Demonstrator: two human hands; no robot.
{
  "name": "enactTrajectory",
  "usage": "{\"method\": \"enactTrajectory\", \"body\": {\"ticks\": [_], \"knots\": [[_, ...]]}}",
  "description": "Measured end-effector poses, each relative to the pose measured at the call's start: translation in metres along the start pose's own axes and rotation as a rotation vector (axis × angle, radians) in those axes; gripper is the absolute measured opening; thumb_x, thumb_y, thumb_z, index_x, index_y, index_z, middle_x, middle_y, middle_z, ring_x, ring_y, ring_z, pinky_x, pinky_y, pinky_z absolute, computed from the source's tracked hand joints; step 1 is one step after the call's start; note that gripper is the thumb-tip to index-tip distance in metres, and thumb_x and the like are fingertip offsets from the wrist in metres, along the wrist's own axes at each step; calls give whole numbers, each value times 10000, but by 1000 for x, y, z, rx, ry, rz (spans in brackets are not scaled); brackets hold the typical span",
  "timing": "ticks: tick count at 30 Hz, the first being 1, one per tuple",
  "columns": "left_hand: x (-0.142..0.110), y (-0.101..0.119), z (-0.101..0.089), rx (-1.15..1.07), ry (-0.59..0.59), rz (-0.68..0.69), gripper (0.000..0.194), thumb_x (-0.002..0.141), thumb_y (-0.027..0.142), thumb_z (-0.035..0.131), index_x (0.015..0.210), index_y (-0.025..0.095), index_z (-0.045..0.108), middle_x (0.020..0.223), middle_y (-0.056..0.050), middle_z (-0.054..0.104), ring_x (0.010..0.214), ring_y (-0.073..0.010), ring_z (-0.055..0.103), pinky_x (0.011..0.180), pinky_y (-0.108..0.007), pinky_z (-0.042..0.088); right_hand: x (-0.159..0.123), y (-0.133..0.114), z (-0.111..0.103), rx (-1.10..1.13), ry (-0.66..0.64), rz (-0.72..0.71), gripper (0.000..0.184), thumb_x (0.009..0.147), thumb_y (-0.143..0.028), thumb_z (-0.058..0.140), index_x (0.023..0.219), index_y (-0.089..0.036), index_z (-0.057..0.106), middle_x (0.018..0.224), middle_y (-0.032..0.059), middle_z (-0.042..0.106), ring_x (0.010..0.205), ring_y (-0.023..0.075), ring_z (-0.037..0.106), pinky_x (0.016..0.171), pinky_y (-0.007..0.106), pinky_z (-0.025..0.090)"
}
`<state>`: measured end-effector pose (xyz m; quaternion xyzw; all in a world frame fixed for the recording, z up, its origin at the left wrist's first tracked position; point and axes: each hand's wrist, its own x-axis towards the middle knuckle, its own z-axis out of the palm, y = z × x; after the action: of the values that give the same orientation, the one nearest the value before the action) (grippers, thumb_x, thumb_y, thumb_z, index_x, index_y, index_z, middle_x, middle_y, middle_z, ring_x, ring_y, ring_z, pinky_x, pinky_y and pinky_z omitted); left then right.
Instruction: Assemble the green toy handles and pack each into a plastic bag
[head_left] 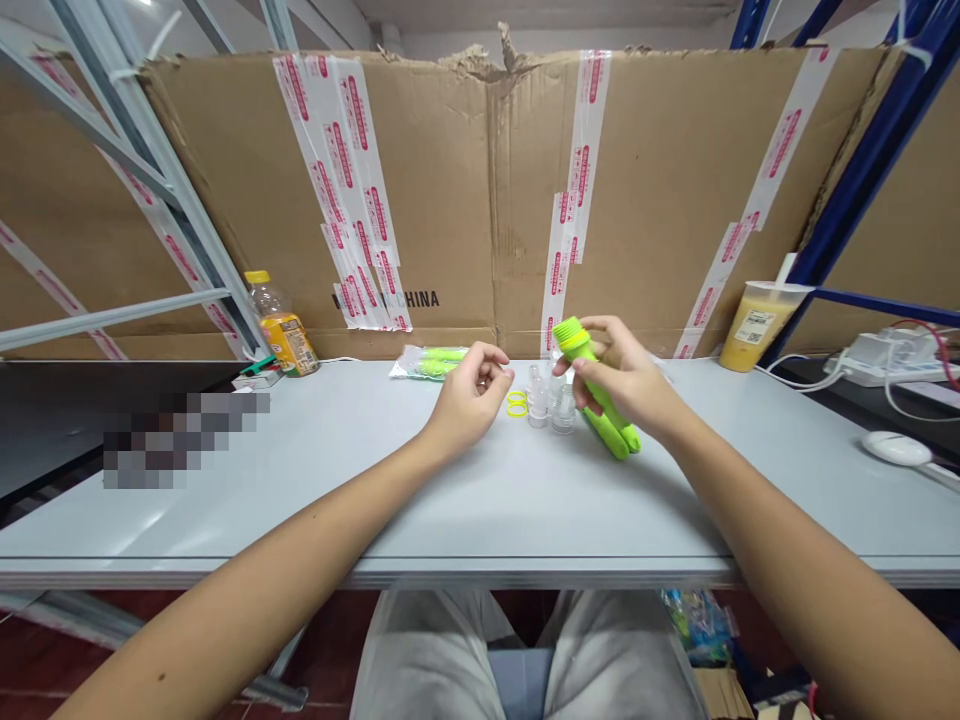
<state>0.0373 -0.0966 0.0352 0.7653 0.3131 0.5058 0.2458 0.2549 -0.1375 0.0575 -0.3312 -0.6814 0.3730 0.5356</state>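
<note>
My right hand (626,375) is wrapped round a bright green threaded tube (592,372). The tube is tilted, its threaded end up and to the left, with a yellow ring below the threads. Under that hand, more green tubes (616,437) lie on the table. My left hand (476,385) hovers to the left with its fingers curled in; whatever they hold, if anything, is hidden. Between the hands are two yellow rings (517,409) and several clear plastic pieces (538,405), some standing close to the right fingers. Behind the left hand is a clear bag with green pieces (439,362).
A bottle of orange drink (289,335) stands at the back left and a lidded cup (761,325) at the back right. A white spoon-shaped object (896,448) and a power strip (892,355) are at the right. Cardboard (450,200) walls the back.
</note>
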Motion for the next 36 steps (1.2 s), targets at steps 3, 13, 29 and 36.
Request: {"method": "enactTrajectory", "body": {"ticks": [3, 13, 29, 36], "knots": [[-2, -6, 3, 307, -130, 132, 181, 898, 271, 587, 1064, 200, 580, 922, -34, 624, 815, -160, 586, 745, -309, 496, 5, -2, -15, -29, 118, -7, 326, 837, -299, 623, 1104, -239, 446, 808, -25, 638, 406, 87, 484, 363, 239, 352], [-6, -5, 20, 634, -353, 312, 449, 903, 327, 635, 1327, 206, 549, 1292, -106, 570, 1174, -302, 450, 1051, -511, 414, 7, 8, -12, -245, 67, 43, 344, 844, -306, 655, 1156, -225, 535, 770, -25, 626, 416, 78, 475, 377, 228, 384], [13, 1, -10, -84, 235, 41, 261, 813, 372, 720, 909, 198, 551, 824, -5, 619, 767, -146, 593, 698, -283, 463, 3, 7, -17, -324, -107, 94, 329, 836, -295, 645, 1150, -226, 574, 621, -60, 526, 465, 112, 492, 441, 240, 408], [12, -3, -7, -165, 178, 14, 318, 776, 393, 764, 923, 194, 564, 808, -7, 630, 756, -138, 603, 693, -277, 482, 2, 8, -13, -410, -234, 36, 302, 840, -283, 636, 1132, -217, 600, 768, -19, 589, 573, 114, 535, 494, 230, 420]]}}
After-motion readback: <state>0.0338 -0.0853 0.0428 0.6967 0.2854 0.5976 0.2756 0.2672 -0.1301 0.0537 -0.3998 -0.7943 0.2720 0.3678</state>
